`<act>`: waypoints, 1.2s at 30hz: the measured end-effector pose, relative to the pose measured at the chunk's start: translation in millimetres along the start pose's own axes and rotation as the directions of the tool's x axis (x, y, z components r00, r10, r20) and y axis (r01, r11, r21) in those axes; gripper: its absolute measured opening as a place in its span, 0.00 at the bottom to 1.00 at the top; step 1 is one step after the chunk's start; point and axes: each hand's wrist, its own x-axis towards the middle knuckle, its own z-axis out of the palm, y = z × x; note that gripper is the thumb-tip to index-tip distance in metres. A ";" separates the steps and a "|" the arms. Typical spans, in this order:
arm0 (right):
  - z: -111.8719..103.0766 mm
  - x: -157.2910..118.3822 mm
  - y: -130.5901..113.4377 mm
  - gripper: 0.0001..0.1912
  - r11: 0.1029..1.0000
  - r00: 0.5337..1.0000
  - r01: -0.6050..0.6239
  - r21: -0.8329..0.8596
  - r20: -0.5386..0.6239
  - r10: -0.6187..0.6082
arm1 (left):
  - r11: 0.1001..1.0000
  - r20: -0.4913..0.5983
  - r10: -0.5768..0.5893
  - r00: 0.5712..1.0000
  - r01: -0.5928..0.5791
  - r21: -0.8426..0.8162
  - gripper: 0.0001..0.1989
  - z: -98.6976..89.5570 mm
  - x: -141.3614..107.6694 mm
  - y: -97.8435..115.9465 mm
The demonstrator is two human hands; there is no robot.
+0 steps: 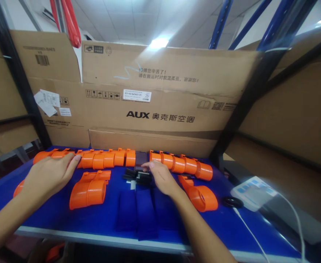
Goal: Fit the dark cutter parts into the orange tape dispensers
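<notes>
My left hand [49, 171] reaches over the left end of a row of orange plastic rings [94, 160], its fingers bent against them; what they hold, if anything, is hidden. My right hand [160, 175] is at the black pieces [142, 178] in the middle, thumb and index finger near a dark flat object [141, 160]. Below the black pieces lie dark blue fabric strips [135, 212]. Two joined orange rings [87, 191] rest between my left hand and the strips. Another orange piece [200, 195] lies right of my right hand.
A second row of orange rings [181, 163] stands at the back right. A white device [253, 193] with a cable and a black oval object [232, 202] lie on the right. Cardboard [160, 87] walls the back, between black posts.
</notes>
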 end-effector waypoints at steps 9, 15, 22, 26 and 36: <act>9.3 1.3 1.5 0.17 0.981 0.994 -0.111 0.159 0.007 0.111 | 0.983 -0.138 0.175 0.975 -0.180 -0.027 0.25 -75.6 26.6 82.5; 15.4 3.0 -1.8 0.30 0.794 0.971 -0.205 0.572 0.018 0.237 | 0.810 -0.202 0.460 0.864 -0.502 -0.303 0.23 -61.2 26.5 173.0; 16.5 4.5 -2.5 0.34 0.585 0.928 -0.236 0.776 0.001 0.373 | 0.749 -0.314 0.504 0.804 -0.588 -0.304 0.18 -26.9 27.0 215.5; 21.3 5.9 6.7 0.29 0.667 0.890 -0.206 0.716 -0.145 0.431 | 0.676 -0.315 0.494 0.810 -0.586 -0.447 0.12 -13.6 24.5 221.4; 12.6 9.7 13.8 0.22 0.721 0.896 -0.156 0.675 -0.210 0.391 | 0.040 -0.075 0.063 0.995 -0.078 -0.996 0.11 18.9 50.6 220.9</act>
